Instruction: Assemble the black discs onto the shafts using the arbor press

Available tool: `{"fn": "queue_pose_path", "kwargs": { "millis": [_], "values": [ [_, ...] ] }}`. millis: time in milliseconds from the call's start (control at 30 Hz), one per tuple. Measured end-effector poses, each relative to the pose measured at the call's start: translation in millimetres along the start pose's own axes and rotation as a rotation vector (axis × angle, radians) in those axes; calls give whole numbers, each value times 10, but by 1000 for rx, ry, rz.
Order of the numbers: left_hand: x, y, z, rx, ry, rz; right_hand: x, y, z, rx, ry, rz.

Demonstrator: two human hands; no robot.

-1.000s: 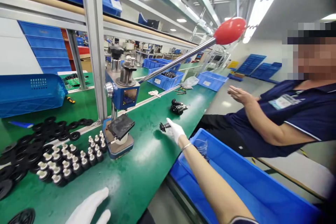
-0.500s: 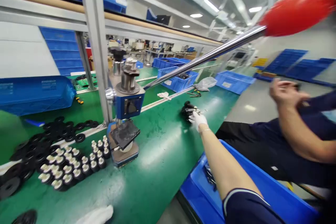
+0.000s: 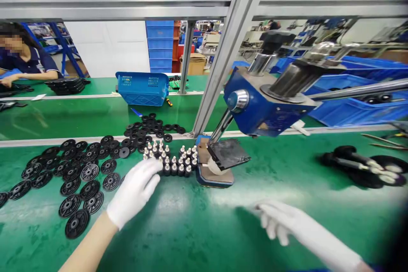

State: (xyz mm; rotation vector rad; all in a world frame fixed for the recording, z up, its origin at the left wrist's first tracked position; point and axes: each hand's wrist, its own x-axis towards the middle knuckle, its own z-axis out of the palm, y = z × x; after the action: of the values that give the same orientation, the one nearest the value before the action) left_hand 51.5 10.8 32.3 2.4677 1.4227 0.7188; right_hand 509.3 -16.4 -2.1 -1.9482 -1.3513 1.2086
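Note:
My left hand [image 3: 135, 191], in a white glove, reaches over the near left edge of a cluster of black cylinders with white tips [image 3: 174, 165]. Its fingers stretch out with the thumb apart; whether the fingertips touch a cylinder is hidden. My right hand [image 3: 285, 223], also gloved and slightly blurred, hangs over the green bench with its fingers apart and nothing visible in them. Between and beyond both hands stands a blue hand press [image 3: 264, 106] with a black plate [image 3: 229, 154] above its base. Black ribbed discs [image 3: 89, 173] are scattered left of my left hand.
At the right lies a blurred pile of black parts with pale ends [image 3: 366, 168]. A metal post [image 3: 219, 55] rises behind the press. Smaller black rings [image 3: 148, 129] and a blue basket [image 3: 142, 89] are farther back. Another person [image 3: 27, 61] sits at far left.
The view has swung left. My right hand has come away from the pile of black parts towards the press. My left hand has moved up from the bottom edge to the cylinders.

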Motion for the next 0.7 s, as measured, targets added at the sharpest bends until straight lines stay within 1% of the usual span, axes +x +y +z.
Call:
{"fn": "queue_pose_path", "kwargs": {
  "millis": [33,67,100,133,167,200,267,300,333,367,433,600,700],
  "values": [
    [110,-90,-23,11,37,19,-88,-117,246,13,-182,9],
    [241,-163,-29,26,75,40,-157,-266,501,-19,-334,-31],
    [385,-217,-19,50,107,61,-199,-441,756,-56,-389,-84],
    [531,-251,9,89,114,78,-207,-631,1000,-90,-374,-132],
    [668,-268,51,139,113,87,-178,-822,1225,-105,-294,-198],
    [787,-271,104,167,107,97,-118,-1001,1425,-149,-175,-281],
    [949,-255,219,201,84,121,57,-1287,1734,-429,116,-442],
    [990,-246,269,208,75,134,149,-1381,1844,-491,188,-464],
    [1007,-240,310,217,67,143,230,-1443,1926,-559,245,-488],
    [1007,-238,340,226,64,147,294,-1475,1984,-606,276,-502],
    [980,-242,368,243,66,138,374,-1481,2038,-671,297,-529],
    [952,-275,364,271,76,81,489,-1443,1985,-784,280,-602],
    [958,-310,364,273,85,63,483,-1391,2002,-844,273,-667]
  ]
}}
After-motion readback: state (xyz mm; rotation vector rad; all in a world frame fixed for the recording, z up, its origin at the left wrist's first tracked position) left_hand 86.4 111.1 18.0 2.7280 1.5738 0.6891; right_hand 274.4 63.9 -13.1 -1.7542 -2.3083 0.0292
